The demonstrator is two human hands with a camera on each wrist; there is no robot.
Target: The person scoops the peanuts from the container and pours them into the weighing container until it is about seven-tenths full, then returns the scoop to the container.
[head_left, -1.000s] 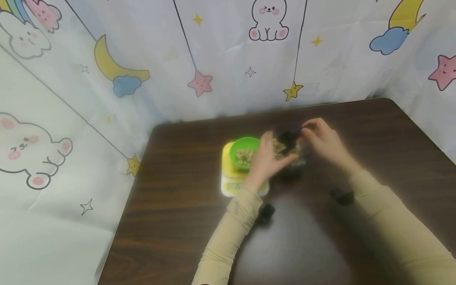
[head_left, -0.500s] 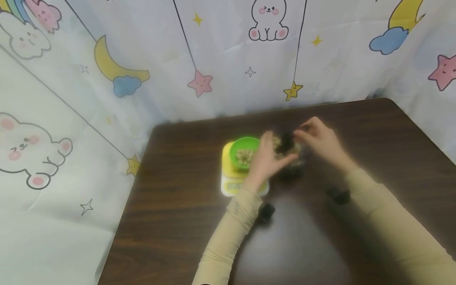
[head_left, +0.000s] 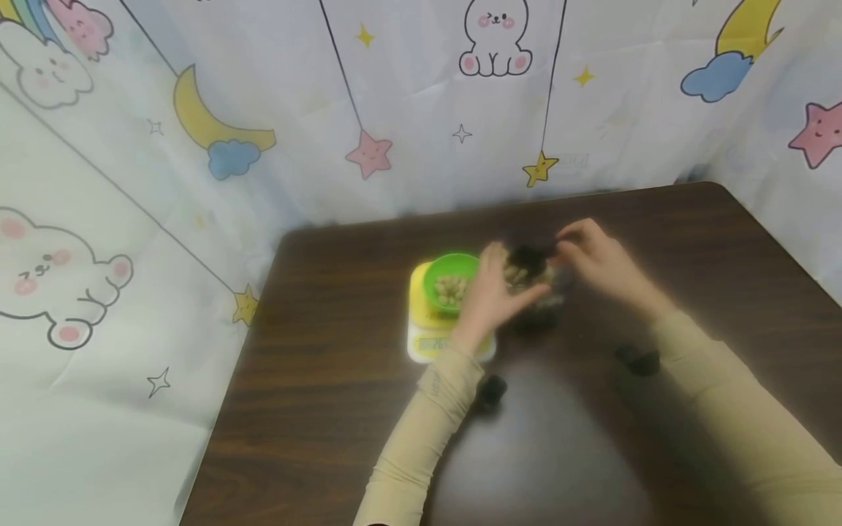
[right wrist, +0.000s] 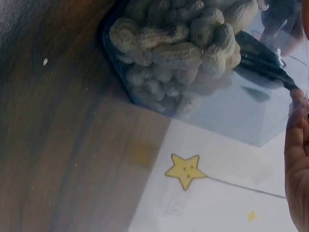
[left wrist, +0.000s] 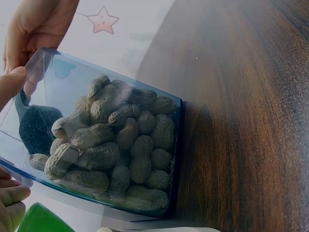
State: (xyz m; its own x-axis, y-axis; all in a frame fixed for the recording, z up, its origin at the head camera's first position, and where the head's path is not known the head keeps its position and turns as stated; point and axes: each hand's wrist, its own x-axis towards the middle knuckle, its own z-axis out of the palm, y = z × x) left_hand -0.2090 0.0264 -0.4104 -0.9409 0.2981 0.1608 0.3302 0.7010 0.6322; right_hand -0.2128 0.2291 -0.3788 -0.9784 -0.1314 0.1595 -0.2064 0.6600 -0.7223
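Observation:
A clear plastic container [left wrist: 164, 212] holds several unshelled peanuts [left wrist: 96, 137], its walls see-through in both wrist views. My left hand [head_left: 490, 299] grips the container near its rim, thumb on one side and fingers on the other. In my right hand [head_left: 598, 263] the handle of a black scoop [left wrist: 38, 130] is pinched, and the scoop's bowl lies inside the container against the peanuts. Just left of my left hand, a green bowl [head_left: 454, 264] with peanuts in it sits on a yellow and white kitchen scale [head_left: 421, 296]. Part of the scale is hidden behind that hand.
The dark wood-grain table [head_left: 316, 409] extends around the scale and container. Behind it hangs a white curtain [head_left: 421, 95] with cartoon prints, close to the table's back edge. A small pale crumb [right wrist: 46, 62] lies on the table in the right wrist view.
My right hand moved slightly left with the scoop half a second ago, then back right. The scoop's bowl shifts among the peanuts. My left hand and the scale stay in place.

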